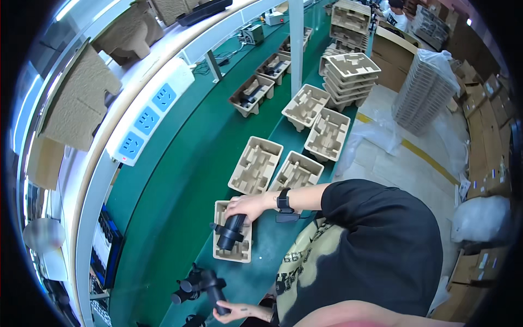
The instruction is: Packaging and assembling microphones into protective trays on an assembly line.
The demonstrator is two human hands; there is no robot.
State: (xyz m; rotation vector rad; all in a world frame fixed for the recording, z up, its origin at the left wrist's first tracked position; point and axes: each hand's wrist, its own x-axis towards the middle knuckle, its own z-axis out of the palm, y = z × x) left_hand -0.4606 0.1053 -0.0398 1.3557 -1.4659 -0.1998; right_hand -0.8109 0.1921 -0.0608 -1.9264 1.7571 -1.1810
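My right hand [245, 207], with a dark watch on the wrist, grips a black tubular device [231, 231] with a wide collar and a side knob. It is over a beige moulded pulp tray [248, 256], partly inside its outline; whether it touches the bottom I cannot tell. Nearer the lower edge, my left hand [234, 312] has its fingers closed on the end of a second black tubular device [212, 286]. Against that one lies another black cylindrical piece [188, 289] on the green bench. My palm hides part of the first device.
More pulp trays [256, 163] stand along the green bench [163, 245], with stacked trays [348, 76] farther off. Several trays holding black parts [251, 98] line its far side. A white power strip [147, 117] hangs on the shelf frame. Wrapped tray stacks [425, 90] and cartons stand on the floor.
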